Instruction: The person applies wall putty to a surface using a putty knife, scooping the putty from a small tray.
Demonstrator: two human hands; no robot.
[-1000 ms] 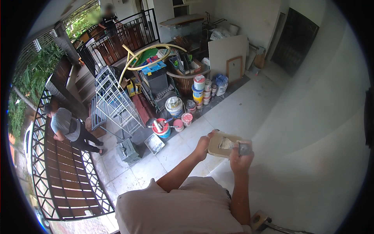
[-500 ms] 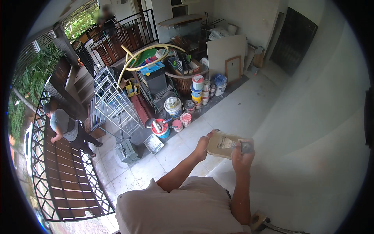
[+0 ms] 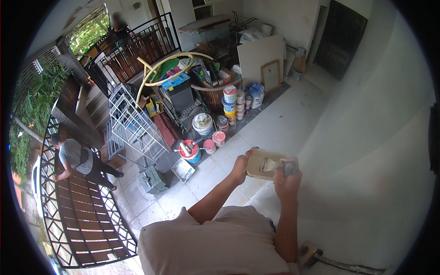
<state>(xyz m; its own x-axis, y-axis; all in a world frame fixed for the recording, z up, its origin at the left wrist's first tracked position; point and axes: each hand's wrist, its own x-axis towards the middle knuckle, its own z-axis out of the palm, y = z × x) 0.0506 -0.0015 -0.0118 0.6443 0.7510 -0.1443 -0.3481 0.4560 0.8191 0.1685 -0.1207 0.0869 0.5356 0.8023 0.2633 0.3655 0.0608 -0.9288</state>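
Observation:
My left hand (image 3: 240, 167) is wrapped round the left end of a shallow beige rectangular tub (image 3: 257, 158), held out in front of me. My right hand (image 3: 287, 182) is closed on a putty knife (image 3: 267, 165), whose blade dips inside the tub with whitish paste on it. A rounded grey form (image 3: 289, 168) shows at the top of the right fist; I cannot tell whether it belongs to the knife's handle.
A pale wall (image 3: 362, 183) rises close on my right. Paint buckets (image 3: 203, 124), a grey paint tray (image 3: 183, 170), a toolbox (image 3: 153, 181) and a folding rack (image 3: 137, 121) stand ahead. One person (image 3: 82, 158) is at the gate on the left; another (image 3: 121, 32) stands behind the far railing.
The putty knife's blade has shifted within the tub, and less paste shows around it. Both hands keep their grip. The view has turned slightly; the person at the gate has moved an arm.

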